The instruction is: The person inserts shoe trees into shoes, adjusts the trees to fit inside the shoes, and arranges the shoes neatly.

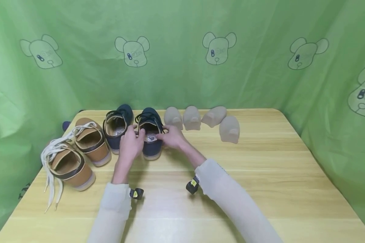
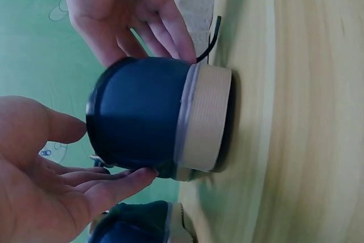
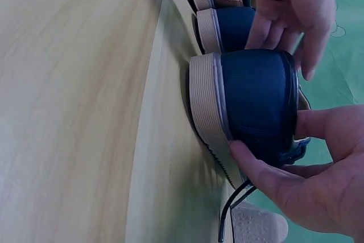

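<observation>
A navy lace-up shoe stands on the table with its heel toward me, between both hands. My right hand pinches its right side, thumb inside the collar and fingers along the outside. At the shoe's left side is my left hand. Its straight fingers touch the upper, and the thumb is close by the collar rim. The matching navy shoe stands just left of that hand. Black laces hang beside the right hand's fingers.
Two tan shoes with long white laces stand at the left, the laces trailing on the wooden table. Several pale grey toe-shaped inserts lie along the back, right of the shoes. A green curtain hangs behind.
</observation>
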The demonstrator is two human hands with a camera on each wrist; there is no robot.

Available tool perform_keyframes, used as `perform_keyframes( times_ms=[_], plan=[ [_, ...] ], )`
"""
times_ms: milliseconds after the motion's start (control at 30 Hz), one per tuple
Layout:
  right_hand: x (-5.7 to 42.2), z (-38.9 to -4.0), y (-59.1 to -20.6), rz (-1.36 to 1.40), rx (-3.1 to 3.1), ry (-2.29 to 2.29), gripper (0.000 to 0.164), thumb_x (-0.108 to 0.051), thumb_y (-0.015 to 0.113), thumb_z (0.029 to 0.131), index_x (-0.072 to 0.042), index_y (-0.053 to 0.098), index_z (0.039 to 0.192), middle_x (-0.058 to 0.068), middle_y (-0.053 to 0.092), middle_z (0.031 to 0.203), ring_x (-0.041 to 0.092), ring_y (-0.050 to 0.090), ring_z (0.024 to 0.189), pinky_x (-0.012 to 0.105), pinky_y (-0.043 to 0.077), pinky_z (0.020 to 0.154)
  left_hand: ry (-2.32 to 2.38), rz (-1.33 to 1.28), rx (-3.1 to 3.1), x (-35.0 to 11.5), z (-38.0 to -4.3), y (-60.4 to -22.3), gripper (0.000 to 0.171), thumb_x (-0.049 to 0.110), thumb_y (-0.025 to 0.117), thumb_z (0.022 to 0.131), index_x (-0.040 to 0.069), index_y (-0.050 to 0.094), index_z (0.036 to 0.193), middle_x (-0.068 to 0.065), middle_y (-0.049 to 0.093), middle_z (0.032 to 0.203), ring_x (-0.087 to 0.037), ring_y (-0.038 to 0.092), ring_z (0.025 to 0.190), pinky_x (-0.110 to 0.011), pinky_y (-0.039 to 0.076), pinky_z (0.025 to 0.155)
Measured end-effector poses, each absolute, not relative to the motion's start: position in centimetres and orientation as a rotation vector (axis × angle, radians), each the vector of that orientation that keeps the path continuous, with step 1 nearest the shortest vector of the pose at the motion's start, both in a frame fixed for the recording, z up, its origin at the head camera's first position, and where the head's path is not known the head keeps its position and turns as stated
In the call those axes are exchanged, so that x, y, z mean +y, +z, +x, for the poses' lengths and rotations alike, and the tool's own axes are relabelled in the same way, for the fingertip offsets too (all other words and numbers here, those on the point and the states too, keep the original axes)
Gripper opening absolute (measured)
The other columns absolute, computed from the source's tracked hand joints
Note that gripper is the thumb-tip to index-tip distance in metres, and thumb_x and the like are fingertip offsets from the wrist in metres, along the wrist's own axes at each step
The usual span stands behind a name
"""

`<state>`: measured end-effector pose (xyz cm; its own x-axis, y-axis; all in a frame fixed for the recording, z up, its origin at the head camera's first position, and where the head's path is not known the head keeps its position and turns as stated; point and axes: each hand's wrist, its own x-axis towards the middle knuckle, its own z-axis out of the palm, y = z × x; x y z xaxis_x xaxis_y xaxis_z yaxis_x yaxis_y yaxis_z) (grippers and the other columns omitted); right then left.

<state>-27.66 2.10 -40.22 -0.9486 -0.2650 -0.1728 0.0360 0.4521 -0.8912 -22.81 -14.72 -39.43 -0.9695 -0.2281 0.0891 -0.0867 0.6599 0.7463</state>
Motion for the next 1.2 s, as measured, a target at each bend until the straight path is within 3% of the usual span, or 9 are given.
perform_keyframes(
  times_ms=[167,300,567,800,900,1067,1200],
  plan=[
    [2.2,-27.8,-40.1,-0.179,2.357,-1.511,0.061,-0.008,0.069,0.093,0.001,0.046,0.149,0.028,0.072,0.112,0.03,0.076,0.079,0.043,0.063,0.081,-1.196,0.241,-2.738,-15.2,-23.1,-39.7,0.053,0.035,0.046,0.105,0.0,0.052,0.144,-0.023,0.066,0.131,-0.045,0.056,0.13,-0.053,0.044,0.112],
    [2.6,-27.7,-40.0,-0.185,2.344,-1.499,0.064,-0.007,0.068,0.092,0.002,0.043,0.15,0.028,0.07,0.115,0.027,0.075,0.078,0.042,0.063,0.08,-1.226,0.221,-2.754,-15.5,-23.1,-39.8,0.047,0.029,0.047,0.103,0.002,0.059,0.139,-0.02,0.068,0.129,-0.041,0.058,0.129,-0.051,0.046,0.11],
    [3.4,-27.1,-39.6,-0.219,2.339,-1.451,0.066,-0.008,0.07,0.091,0.002,0.043,0.151,0.026,0.072,0.113,0.025,0.074,0.075,0.042,0.062,0.084,-1.356,0.181,-2.856,-16.3,-23.0,-39.5,0.054,0.028,0.046,0.103,-0.001,0.047,0.149,-0.024,0.058,0.142,-0.038,0.058,0.13,-0.05,0.043,0.114],
    [4.6,-26.5,-39.6,-0.234,2.326,-1.422,0.066,-0.01,0.07,0.091,0.001,0.044,0.15,0.025,0.071,0.115,0.024,0.074,0.076,0.043,0.062,0.083,-1.511,0.149,-2.898,-16.4,-23.0,-39.2,0.062,0.031,0.051,0.103,-0.005,0.039,0.152,-0.026,0.069,0.123,-0.033,0.075,0.096,-0.047,0.049,0.107],
    [5.1,-26.2,-39.6,-0.247,2.325,-1.424,0.064,-0.008,0.069,0.089,0.002,0.047,0.148,0.025,0.071,0.114,0.023,0.074,0.076,0.043,0.062,0.083,-1.579,0.16,-2.894,-16.3,-22.9,-39.0,0.063,0.03,0.054,0.101,-0.007,0.039,0.151,-0.026,0.072,0.116,-0.031,0.077,0.091,-0.046,0.05,0.106],
    [5.6,-25.4,-39.5,-0.229,2.402,-1.417,0.058,-0.005,0.07,0.083,0.0,0.058,0.139,0.02,0.071,0.117,0.02,0.07,0.07,0.038,0.062,0.074,-1.666,0.159,-2.867,-16.0,-22.6,-38.8,0.047,0.02,0.055,0.098,-0.005,0.056,0.138,-0.024,0.073,0.112,-0.024,0.076,0.088,-0.042,0.056,0.096],
    [6.0,-24.7,-39.5,-0.185,2.434,-1.436,0.049,-0.004,0.069,0.08,-0.001,0.067,0.128,0.017,0.073,0.109,0.017,0.068,0.065,0.033,0.06,0.066,-1.731,0.148,-2.856,-15.8,-22.4,-38.5,0.052,0.017,0.056,0.098,-0.005,0.048,0.145,-0.025,0.071,0.117,-0.023,0.077,0.088,-0.04,0.057,0.096]
  ],
)
